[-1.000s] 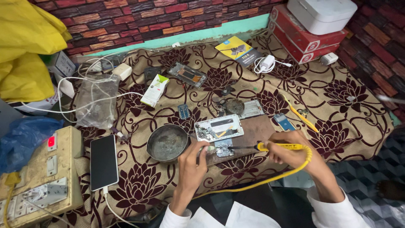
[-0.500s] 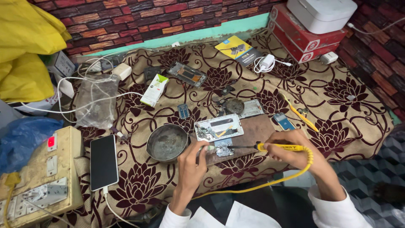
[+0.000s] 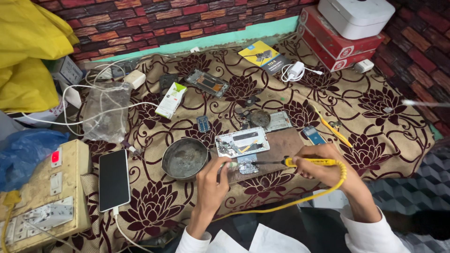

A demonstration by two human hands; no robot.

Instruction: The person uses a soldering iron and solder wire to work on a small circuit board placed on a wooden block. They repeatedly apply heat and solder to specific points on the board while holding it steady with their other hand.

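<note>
At the left edge of the floral cloth (image 3: pixel 375 103) stands a beige switch board (image 3: pixel 44 197) with a red light, and just beside it lies a black phone (image 3: pixel 114 179) with a white cable. Farther back lie a clear plastic bag (image 3: pixel 107 110) and a small white and green box (image 3: pixel 171 99). A round metal bowl (image 3: pixel 184 158), dull and stained, sits near the front edge. The left hand (image 3: pixel 213 185) touches it; its fingers pinch a small blue circuit board (image 3: pixel 247 165) on a brown board. Behind this lies an opened phone frame (image 3: pixel 242 141). The right hand (image 3: pixel 323 168) has its fingers closed around a yellow soldering iron (image 3: pixel 307 162), tip at the circuit board. In the far right corner, red boxes (image 3: pixel 337 44) carry a white box (image 3: pixel 356 16). Nothing has moved since the earlier frames.
</note>
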